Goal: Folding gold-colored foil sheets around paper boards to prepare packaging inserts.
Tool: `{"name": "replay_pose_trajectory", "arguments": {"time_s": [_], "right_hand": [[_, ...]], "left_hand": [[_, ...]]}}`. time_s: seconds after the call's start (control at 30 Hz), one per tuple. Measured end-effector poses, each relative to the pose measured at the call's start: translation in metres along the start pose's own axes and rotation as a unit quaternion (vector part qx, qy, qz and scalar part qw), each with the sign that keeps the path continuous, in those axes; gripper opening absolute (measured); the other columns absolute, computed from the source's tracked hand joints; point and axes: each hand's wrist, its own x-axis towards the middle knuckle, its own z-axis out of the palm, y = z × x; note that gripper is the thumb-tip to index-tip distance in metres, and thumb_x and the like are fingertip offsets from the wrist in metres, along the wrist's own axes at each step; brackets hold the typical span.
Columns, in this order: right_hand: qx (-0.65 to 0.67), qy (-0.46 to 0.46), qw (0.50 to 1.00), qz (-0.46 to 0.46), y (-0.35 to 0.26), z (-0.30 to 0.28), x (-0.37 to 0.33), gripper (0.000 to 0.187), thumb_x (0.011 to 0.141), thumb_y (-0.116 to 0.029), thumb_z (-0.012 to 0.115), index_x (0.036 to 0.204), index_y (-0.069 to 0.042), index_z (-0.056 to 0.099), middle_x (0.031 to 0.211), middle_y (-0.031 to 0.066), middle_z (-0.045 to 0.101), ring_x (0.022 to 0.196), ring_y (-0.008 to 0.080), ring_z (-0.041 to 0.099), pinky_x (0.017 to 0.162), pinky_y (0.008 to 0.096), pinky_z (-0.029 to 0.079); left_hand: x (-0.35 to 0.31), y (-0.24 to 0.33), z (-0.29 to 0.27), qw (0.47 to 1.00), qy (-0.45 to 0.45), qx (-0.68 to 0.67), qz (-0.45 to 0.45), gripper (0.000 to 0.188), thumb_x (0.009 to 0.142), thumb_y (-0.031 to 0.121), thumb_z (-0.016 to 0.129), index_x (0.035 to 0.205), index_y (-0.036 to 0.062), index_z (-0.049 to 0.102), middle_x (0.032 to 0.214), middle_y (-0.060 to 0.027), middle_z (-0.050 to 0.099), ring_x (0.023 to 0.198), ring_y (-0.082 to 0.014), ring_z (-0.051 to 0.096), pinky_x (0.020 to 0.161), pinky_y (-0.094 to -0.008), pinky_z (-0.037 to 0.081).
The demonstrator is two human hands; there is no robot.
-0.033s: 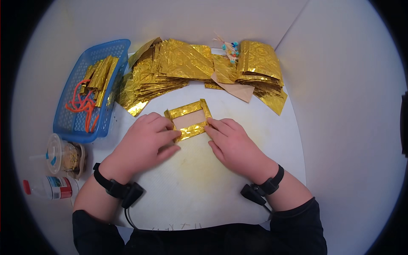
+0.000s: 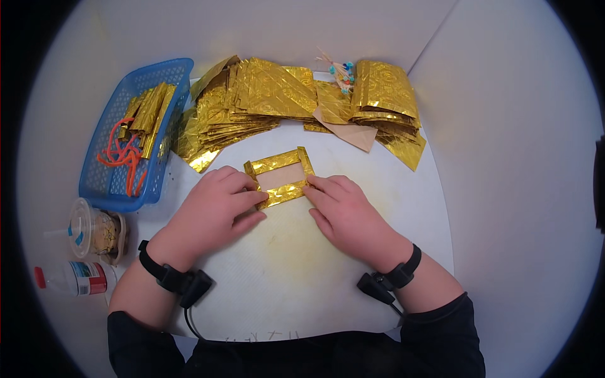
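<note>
Nothing has shifted since the earlier frame: left hand (image 2: 217, 205) and right hand (image 2: 343, 211) press fingertips flat on the gold foil paper frame (image 2: 279, 177), centred on the white mat (image 2: 283, 277). Light, thin, crease-prone; best pinched at folded edges.

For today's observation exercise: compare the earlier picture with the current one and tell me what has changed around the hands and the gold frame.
Nothing visibly changed. The left hand and right hand press on the near edge of the gold foil frame as before; the blue basket and the foil stacks lie where they were.
</note>
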Motion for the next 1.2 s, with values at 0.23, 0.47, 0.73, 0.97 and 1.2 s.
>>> {"name": "replay_pose_trajectory", "arguments": {"time_s": [0.23, 0.47, 0.73, 0.97, 1.2], "right_hand": [[0.115, 0.002, 0.991, 0.066, 0.016, -0.01, 0.007, 0.034, 0.095, -0.01, 0.086, 0.127, -0.007, 0.076, 0.129, 0.0088, 0.078, 0.119, 0.0344, 0.067, 0.108, 0.0475, 0.055], [0.07, 0.021, 0.997, 0.004, 0.025, -0.002, 0.005, 0.026, 0.097, -0.013, 0.085, 0.123, -0.009, 0.08, 0.125, 0.0054, 0.079, 0.118, 0.0309, 0.068, 0.104, 0.0449, 0.055], [-0.034, 0.0, 0.996, -0.079, 0.021, -0.002, 0.006, 0.035, 0.096, -0.009, 0.08, 0.13, -0.014, 0.083, 0.126, 0.0083, 0.076, 0.116, 0.0312, 0.069, 0.103, 0.0445, 0.055], [-0.012, 0.007, 0.998, -0.068, 0.021, 0.002, 0.004, 0.036, 0.096, -0.007, 0.079, 0.131, -0.014, 0.083, 0.128, 0.0102, 0.073, 0.12, 0.0322, 0.068, 0.106, 0.0464, 0.054], [0.015, -0.001, 0.999, -0.044, 0.016, 0.0, 0.007, 0.032, 0.1, -0.011, 0.081, 0.131, -0.014, 0.082, 0.127, 0.008, 0.073, 0.121, 0.0317, 0.067, 0.107, 0.0467, 0.052]], "left_hand": [[-0.002, -0.006, 0.001, 0.998, 0.008, 0.058, 0.038, 0.022, 0.092, 0.017, 0.089, 0.111, 0.0108, 0.082, 0.108, -0.0042, 0.08, 0.101, -0.0288, 0.074, 0.09, -0.0432, 0.057], [0.002, -0.01, 0.006, 0.995, 0.042, 0.059, 0.068, 0.018, 0.09, 0.011, 0.086, 0.107, 0.0096, 0.079, 0.104, -0.0049, 0.08, 0.098, -0.0286, 0.074, 0.087, -0.0427, 0.058], [0.0, -0.008, 0.005, 0.997, 0.011, 0.07, 0.04, 0.021, 0.089, 0.009, 0.085, 0.11, 0.0096, 0.079, 0.103, -0.0062, 0.077, 0.097, -0.0298, 0.073, 0.087, -0.0434, 0.058], [0.006, 0.002, 0.009, 0.996, 0.011, 0.068, 0.063, 0.02, 0.088, 0.012, 0.086, 0.107, 0.0109, 0.08, 0.102, -0.006, 0.077, 0.096, -0.0299, 0.073, 0.085, -0.0442, 0.059], [0.001, 0.0, 0.008, 0.995, 0.006, 0.073, 0.07, 0.023, 0.087, 0.01, 0.084, 0.11, 0.0094, 0.077, 0.097, -0.006, 0.075, 0.094, -0.0302, 0.073, 0.084, -0.0446, 0.059]]}}
